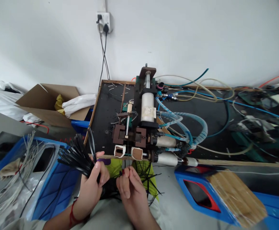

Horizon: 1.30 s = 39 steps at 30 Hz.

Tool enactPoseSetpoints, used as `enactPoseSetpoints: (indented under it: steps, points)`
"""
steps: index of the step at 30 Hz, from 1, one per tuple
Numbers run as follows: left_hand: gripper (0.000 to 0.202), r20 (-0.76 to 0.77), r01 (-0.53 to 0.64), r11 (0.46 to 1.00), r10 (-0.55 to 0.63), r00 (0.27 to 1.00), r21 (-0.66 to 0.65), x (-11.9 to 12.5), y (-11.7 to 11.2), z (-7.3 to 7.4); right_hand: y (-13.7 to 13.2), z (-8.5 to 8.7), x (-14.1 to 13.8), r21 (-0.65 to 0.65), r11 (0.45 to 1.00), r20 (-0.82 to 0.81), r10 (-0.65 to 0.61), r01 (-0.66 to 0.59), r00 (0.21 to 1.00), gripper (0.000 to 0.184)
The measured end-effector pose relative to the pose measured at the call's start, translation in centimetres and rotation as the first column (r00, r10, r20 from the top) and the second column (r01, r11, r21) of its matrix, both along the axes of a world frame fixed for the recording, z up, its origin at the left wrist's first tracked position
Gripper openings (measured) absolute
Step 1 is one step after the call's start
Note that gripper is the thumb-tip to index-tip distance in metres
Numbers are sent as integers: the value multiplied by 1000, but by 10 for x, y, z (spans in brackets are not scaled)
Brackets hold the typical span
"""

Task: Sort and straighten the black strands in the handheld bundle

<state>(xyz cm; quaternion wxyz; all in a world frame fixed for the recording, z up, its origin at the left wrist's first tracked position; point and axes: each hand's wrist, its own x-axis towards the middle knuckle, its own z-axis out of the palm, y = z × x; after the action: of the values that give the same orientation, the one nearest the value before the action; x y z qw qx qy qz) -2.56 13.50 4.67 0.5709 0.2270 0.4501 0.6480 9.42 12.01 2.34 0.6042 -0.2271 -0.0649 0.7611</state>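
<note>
My left hand (93, 185) is closed around a bundle of black wires (76, 155) that fans out up and to the left. My right hand (130, 188) pinches a single thin black wire (128, 156) between thumb and fingers, just below the front of a small pneumatic machine (139, 127). That wire runs up toward the machine's brown jaws (130, 135). Both hands sit over my lap, close to the front edge of the black workbench (106, 108). More loose black wires (151, 180) lie on my lap beside the right hand.
Blue and clear air hoses (189, 127) trail right from the machine across the bench. A blue bin (22, 179) with white wires in plastic stands at the left; another blue bin (221, 198) with a wooden board at the right. An open cardboard box (46, 102) sits behind.
</note>
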Motion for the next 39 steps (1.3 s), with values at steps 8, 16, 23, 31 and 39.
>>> enactPoseSetpoints:
  steps: [8,16,23,31,39]
  points:
    - [46,24,16,1000,-16,1000,11,1,2,5,7,1,0,-4,999,-94,36,-37,995,19]
    - [26,3,-29,999,29,1000,24,-4,4,-1,9,-1,-4,-5,999,-119,53,-54,991,18]
    - [14,76,-1,1000,3,997,-31,-9,4,0,9,-2,-7,6,998,-106,64,-64,992,20]
    - [25,24,-9,998,10,1000,-60,-6,-4,4,6,-15,-8,41,999,161,-18,11,987,24]
    - [29,29,-17,995,20,999,-102,-3,-21,0,-28,-24,33,166,982,826,-89,-88,557,32]
